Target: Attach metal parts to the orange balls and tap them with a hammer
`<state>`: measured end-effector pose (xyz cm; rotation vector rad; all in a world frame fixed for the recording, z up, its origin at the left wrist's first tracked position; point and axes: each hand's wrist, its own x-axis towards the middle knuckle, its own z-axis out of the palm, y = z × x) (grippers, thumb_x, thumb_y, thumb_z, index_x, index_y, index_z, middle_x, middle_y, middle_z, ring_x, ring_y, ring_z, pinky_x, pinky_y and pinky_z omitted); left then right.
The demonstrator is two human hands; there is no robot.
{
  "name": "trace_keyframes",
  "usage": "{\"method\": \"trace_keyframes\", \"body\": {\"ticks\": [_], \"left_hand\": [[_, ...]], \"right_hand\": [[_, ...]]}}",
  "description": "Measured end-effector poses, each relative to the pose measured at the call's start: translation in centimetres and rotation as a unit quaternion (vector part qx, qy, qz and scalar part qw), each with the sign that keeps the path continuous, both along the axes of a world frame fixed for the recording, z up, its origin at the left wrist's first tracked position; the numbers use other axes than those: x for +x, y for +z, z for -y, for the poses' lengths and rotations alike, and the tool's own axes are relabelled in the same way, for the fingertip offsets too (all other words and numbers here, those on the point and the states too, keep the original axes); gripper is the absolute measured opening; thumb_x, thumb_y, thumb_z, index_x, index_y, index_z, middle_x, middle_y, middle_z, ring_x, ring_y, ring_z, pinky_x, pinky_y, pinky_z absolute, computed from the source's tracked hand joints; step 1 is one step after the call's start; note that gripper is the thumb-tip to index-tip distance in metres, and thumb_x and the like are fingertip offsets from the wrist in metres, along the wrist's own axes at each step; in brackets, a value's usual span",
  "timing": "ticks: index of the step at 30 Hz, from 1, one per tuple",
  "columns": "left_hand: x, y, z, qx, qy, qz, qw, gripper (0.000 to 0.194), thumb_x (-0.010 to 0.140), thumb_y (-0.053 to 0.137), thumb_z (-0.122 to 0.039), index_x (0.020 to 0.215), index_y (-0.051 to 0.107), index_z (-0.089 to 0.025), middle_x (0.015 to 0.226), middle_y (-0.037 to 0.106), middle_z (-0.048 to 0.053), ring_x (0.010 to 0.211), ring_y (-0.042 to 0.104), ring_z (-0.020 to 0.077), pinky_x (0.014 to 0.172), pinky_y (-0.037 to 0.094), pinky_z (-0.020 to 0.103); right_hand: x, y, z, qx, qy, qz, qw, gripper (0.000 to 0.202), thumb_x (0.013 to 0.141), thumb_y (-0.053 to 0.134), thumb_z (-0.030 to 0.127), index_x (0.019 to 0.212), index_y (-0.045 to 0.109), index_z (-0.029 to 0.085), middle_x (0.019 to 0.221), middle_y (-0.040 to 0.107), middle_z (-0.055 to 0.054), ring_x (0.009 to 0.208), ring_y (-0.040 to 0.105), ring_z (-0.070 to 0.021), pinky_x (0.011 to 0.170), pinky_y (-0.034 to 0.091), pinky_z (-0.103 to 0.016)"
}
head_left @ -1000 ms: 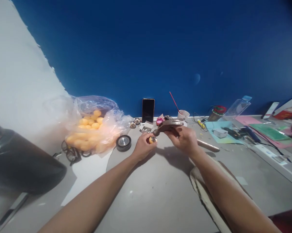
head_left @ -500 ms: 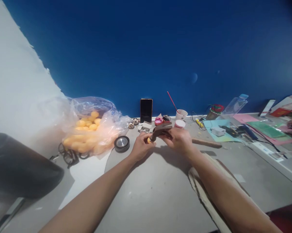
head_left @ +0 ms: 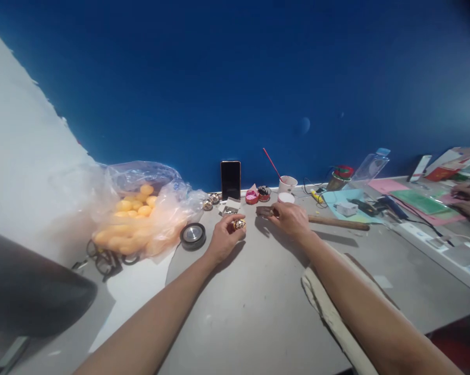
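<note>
Against the blue wall, on the grey bench (head_left: 258, 312), left hand (head_left: 223, 240) pinches a gold ball (head_left: 239, 224) while right hand (head_left: 292, 219) lies loosely curled on the hammer (head_left: 329, 221).

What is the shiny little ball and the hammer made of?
The little ball in the left hand looks like gold-coloured metal, since it glints. The hammer under the right hand seems to have a dull dark metal head and a brown wooden handle.

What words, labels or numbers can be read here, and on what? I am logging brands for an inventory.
None can be read.
Red and white box at the far right: print too blurred.
Green sheet: markings too small.
Phone: screen dark, no text.
</note>
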<state>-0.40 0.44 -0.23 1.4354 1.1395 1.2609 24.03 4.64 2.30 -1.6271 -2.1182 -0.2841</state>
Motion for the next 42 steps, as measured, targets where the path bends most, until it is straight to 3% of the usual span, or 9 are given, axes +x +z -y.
{"method": "trace_keyframes", "body": {"ticks": [6,10,17,31,37,42], "left_hand": [[0.0,0.5,0.0,-0.011,-0.002,0.007,1.0,0.033,0.077,0.076,-0.035,0.106,0.075,-0.019,0.081,0.068,0.001,0.07,0.059,0.0155,0.066,0.05,0.03],[0.1,0.3,0.1,-0.028,-0.008,0.037,0.999,0.039,0.072,0.077,-0.03,0.108,0.071,-0.02,0.082,0.066,0.0,0.072,0.06,0.0153,0.066,0.05,0.028],[0.2,0.2,-0.1,-0.02,0.011,0.007,1.0,0.035,0.07,0.075,-0.027,0.104,0.07,-0.02,0.086,0.069,0.0,0.074,0.061,0.0147,0.068,0.049,0.027],[0.3,0.4,-0.2,-0.041,-0.008,0.005,0.999,0.038,0.067,0.077,-0.025,0.105,0.073,-0.018,0.076,0.069,-0.001,0.068,0.061,0.0155,0.068,0.049,0.029],[0.4,0.3,-0.1,-0.057,-0.026,0.018,0.998,0.043,0.068,0.078,-0.027,0.109,0.072,-0.016,0.079,0.072,0.0,0.072,0.065,0.0168,0.07,0.05,0.029],[0.3,0.3,-0.1,-0.057,-0.032,0.021,0.998,0.039,0.068,0.078,-0.026,0.105,0.072,-0.016,0.077,0.071,0.0,0.07,0.063,0.016,0.068,0.048,0.028]], "right_hand": [[0.3,-0.3,-0.1,0.002,-0.002,0.006,1.0,0.023,0.091,0.073,0.044,0.096,0.08,0.023,0.083,0.078,-0.008,0.069,0.063,-0.0224,0.061,0.024,-0.03],[0.1,0.1,0.0,0.036,-0.001,-0.034,0.999,0.03,0.089,0.076,0.05,0.095,0.08,0.022,0.081,0.078,-0.01,0.067,0.065,-0.0239,0.06,0.031,-0.031],[-1.7,1.3,1.9,0.127,0.088,-0.109,0.982,0.04,0.096,0.068,0.058,0.088,0.079,0.02,0.074,0.077,-0.009,0.066,0.068,-0.023,0.064,0.044,-0.032],[-2.1,1.6,2.6,0.141,0.13,-0.073,0.979,0.037,0.097,0.067,0.052,0.086,0.078,0.019,0.071,0.075,-0.007,0.064,0.066,-0.0197,0.061,0.039,-0.03],[-2.0,1.7,2.6,0.18,0.102,-0.079,0.975,0.043,0.097,0.067,0.057,0.081,0.076,0.018,0.068,0.072,-0.008,0.061,0.061,-0.0191,0.06,0.037,-0.031],[-2.3,1.7,2.7,0.195,0.145,-0.067,0.968,0.037,0.099,0.067,0.051,0.086,0.078,0.018,0.07,0.073,-0.007,0.064,0.063,-0.0194,0.059,0.036,-0.03]]}}
